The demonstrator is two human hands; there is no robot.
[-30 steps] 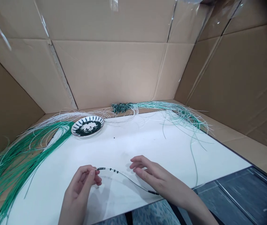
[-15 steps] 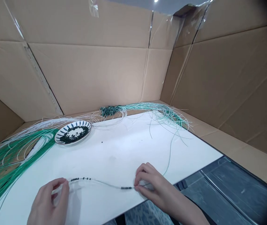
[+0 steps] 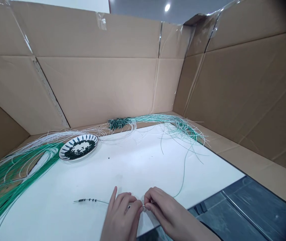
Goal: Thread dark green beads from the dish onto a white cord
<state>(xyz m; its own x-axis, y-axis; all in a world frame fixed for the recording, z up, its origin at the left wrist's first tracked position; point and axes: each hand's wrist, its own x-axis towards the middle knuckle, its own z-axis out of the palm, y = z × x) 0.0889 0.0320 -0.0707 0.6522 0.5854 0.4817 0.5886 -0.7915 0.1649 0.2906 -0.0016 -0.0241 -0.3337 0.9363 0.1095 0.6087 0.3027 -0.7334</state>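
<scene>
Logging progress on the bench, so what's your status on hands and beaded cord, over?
Left hand and right hand meeting at the fingertips, pinching thin cord. Dark beads strung on it, left of the hands. Green strands and bead plate lie off to the left, apart from the hands.

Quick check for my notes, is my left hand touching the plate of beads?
No, the left hand is beside the right hand at the front of the white board, well away from the patterned plate.
</scene>
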